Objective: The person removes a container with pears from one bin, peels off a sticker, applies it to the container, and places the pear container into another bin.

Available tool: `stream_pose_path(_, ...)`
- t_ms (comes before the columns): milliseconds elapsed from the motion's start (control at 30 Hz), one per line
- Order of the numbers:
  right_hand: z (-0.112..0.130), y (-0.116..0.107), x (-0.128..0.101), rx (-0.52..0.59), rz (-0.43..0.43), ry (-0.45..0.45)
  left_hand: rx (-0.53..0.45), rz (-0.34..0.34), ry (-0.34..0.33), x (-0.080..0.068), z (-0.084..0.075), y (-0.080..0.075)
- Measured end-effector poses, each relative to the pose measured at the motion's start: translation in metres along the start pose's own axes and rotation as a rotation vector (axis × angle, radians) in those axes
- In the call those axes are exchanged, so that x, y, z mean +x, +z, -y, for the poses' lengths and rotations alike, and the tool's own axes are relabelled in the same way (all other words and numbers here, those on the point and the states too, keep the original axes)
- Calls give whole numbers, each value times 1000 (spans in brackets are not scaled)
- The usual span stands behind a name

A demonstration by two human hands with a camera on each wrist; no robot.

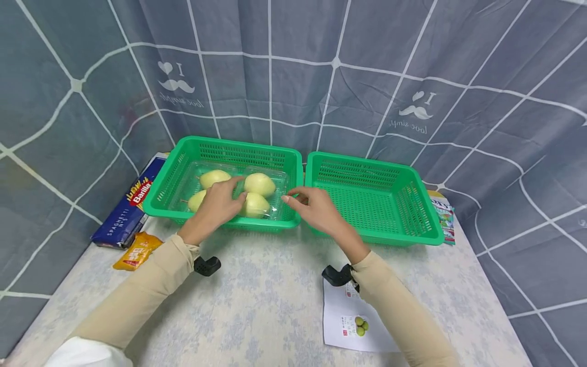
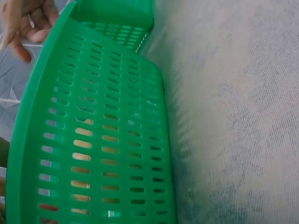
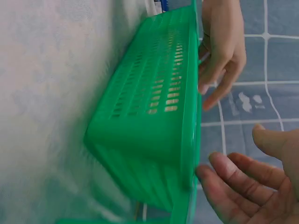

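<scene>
Take the head view as a clock face. The left basket stands toward nine o'clock on the worktop, and the right basket toward three; their ends are close together, probably so that both are within easy reach. Four pale fruits, pears by their look, lie inside the left basket in clear plastic packaging, which perhaps keeps them from rolling.

The left hand hangs over these fruits from above, seemingly because the basket walls do not allow a side approach. Its grip looks released, with fingers loosely bent around nothing; whether a fingertip touches a fruit, I cannot tell. The right hand is by the three o'clock end of the same basket, its grip also released and the palm bare; contact with the rim is uncertain.

A blue spaghetti pack lies near nine o'clock and an orange packet near eight, both outside the baskets. A printed sheet lies at five, partly hidden by the right sleeve.
</scene>
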State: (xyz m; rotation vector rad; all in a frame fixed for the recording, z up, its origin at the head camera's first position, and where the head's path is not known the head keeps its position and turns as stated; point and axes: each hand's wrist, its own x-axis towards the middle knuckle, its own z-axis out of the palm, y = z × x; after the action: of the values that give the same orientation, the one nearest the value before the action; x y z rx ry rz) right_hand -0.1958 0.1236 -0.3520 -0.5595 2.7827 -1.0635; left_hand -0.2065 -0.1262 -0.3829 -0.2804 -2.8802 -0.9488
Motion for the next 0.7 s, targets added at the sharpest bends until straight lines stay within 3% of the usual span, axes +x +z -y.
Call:
stream_pose_path(200, 13, 20, 26, -1, 31, 99, 0, 51, -43, 9, 1, 6)
stream_pose_path(367, 23, 31, 39, 8, 124, 234, -22, 110, -64, 12, 0, 8)
stream_pose_path(500, 28, 39, 46, 117, 167, 311, -38, 147, -80, 14, 0, 5)
stream_pose_path(700, 28, 51, 50, 296, 107, 387, -80, 229, -118, 15, 0, 1)
